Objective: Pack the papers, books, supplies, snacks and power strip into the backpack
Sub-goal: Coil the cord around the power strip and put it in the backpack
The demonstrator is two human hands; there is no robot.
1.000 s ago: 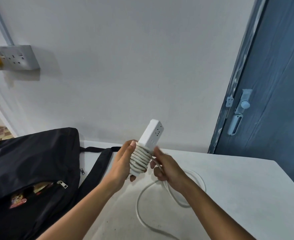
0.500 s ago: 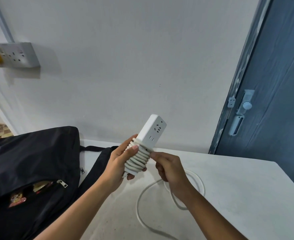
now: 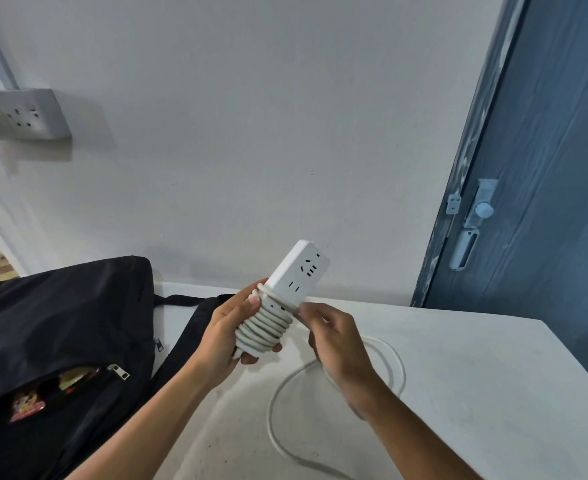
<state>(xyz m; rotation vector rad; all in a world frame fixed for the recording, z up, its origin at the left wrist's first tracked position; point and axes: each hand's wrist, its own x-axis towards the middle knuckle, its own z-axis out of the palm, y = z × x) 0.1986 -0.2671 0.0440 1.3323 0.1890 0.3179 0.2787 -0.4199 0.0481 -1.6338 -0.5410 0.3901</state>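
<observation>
Winding continues: another cord [image 3: 337, 372] turn laid on power strip [image 3: 297, 273], gripped by left hand [image 3: 228, 336]; cord pinched by right hand [image 3: 337, 341]; slack remains before the backpack [image 3: 60, 323].

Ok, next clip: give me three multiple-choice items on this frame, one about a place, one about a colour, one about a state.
1. Where does the backpack lie?
A. left of the hands
B. right of the hands
C. on the floor

2. What colour is the door?
A. red
B. blue
C. yellow

3. What state is the power strip cord in?
A. fully loose
B. fully wound
C. partly wound

Key: 1 A, it sits on the table at the left. 2 B, the panel is blue. 3 C, coils wrap the strip held by the left hand while a loop lies loose below the right hand.
</observation>
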